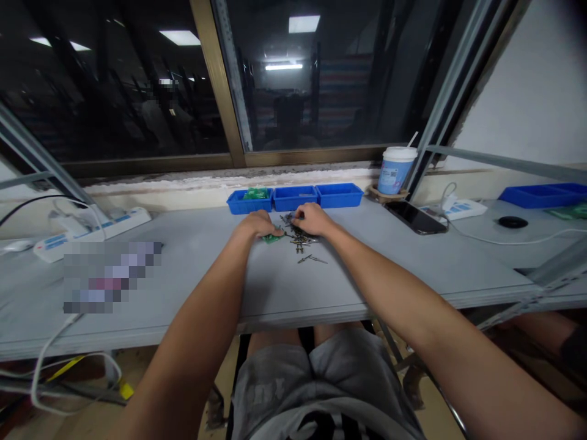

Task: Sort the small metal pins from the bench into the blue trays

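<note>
A pile of small metal pieces with long thin pins, looking like pop rivets (300, 239), lies on the grey table in front of me. My left hand (257, 226) is closed at the pile's left side, its thumb pressing a small green piece (272, 238) that looks like plastic bag film. At the back of the pile my right hand (310, 219) bends its fingers together among the rivets; what they pinch is hidden. A few rivets lie apart, nearer the front edge. Three blue bins (296, 198) stand in a row behind my hands, the left one holding a green bag (255, 194).
A blue cup (397, 171) with a straw sits in a carrier at the back right, by a black phone (415, 217). Power strips (94, 232) with cables lie on both sides. Another blue tray (545, 195) and a black ring (512, 222) are far right.
</note>
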